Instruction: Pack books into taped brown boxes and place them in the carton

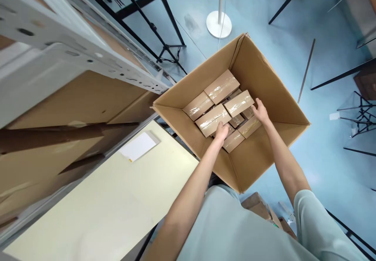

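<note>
A large open cardboard box (pixel 272 81) stands in front of me, with several small taped cardboard boxes inside. My left hand (pixel 222 131) is at the near right corner of one small box (pixel 213 120). Its thumb lies by the top edge, its fingers are bent against the side, and it appears to grip that box. My right hand (pixel 260 111) is at the right end of another small box (pixel 239 103), fingers apart and fingertips close to it; contact is hard to tell. These two boxes lie end to end, above others. Lower boxes are partly hidden.
A pale tabletop (pixel 117 206) at my left bears a white card (pixel 139 146). Metal shelving (pixel 88 53) holding cardboard rises beyond it. A white round stand base (pixel 219 24) is on the blue floor, with black furniture legs around. More cardboard boxes (pixel 258 206) lie near my right side.
</note>
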A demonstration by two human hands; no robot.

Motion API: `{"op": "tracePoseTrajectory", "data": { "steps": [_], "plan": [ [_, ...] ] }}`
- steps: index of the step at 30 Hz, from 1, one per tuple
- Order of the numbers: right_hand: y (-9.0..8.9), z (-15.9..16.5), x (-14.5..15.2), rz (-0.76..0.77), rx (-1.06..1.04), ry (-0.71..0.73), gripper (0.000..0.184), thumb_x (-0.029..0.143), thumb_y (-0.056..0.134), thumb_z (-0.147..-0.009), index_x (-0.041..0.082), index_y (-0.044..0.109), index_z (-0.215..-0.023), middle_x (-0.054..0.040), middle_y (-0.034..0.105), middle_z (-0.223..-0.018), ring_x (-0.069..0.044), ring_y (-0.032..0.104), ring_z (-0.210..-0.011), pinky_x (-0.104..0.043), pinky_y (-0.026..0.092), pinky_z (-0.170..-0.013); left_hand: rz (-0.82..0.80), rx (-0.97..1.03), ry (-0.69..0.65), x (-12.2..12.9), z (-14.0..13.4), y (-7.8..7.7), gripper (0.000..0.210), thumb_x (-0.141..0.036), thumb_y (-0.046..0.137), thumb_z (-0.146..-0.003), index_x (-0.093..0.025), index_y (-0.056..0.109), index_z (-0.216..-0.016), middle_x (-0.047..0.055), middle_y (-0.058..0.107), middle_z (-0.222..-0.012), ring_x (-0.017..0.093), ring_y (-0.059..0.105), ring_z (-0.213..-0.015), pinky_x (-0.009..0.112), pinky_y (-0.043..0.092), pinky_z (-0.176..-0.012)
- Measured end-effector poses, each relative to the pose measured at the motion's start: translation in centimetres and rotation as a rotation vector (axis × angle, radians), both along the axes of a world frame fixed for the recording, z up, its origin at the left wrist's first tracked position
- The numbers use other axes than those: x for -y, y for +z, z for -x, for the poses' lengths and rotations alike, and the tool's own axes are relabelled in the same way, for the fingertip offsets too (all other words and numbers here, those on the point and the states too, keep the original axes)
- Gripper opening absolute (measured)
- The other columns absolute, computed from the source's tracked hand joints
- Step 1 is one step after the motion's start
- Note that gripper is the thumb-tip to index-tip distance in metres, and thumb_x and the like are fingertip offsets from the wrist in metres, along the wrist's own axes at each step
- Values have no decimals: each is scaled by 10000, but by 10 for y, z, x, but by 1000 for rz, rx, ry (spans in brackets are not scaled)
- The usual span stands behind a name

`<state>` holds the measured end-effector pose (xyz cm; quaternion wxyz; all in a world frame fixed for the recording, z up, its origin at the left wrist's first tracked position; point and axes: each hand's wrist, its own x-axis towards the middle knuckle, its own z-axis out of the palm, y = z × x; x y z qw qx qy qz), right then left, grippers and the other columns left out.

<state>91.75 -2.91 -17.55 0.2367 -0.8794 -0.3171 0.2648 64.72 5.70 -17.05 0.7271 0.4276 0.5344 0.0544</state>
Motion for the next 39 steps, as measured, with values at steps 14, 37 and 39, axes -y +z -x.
{"op": "tracePoseTrajectory", "data": {
  "steps": [14,37,39],
  "plan": [
    [180,232,7,-318,-120,237,812,779,494,-1008,178,635,-1536,-206,615,-1603,-380,547,-1536,-611,400,-1302,-212,296,150,39,211,177,366,-461,697,-953,-207,718,-1215,175,776,-1365,287,728,-1290,496,517,-1175],
    [287,828,39,-188,-494,1435,468,674,614,-986,351,792,-1273,-117,762,-1416,-385,695,-1371,-603,613,-1106,-674,-125,1418,291,716,246,550,-727,664,-911,-222,607,-700,10,622,-688,177,584,-693,308,451,-690],
    [291,860,47,-133,-526,1545,472,679,618,-984,354,791,-1279,-117,758,-1424,-386,688,-1382,-596,619,-1096,-678,-182,1514,314,730,249,547,-719,633,-940,-222,625,-711,29,665,-725,195,613,-730,317,477,-722]
  ]
}}
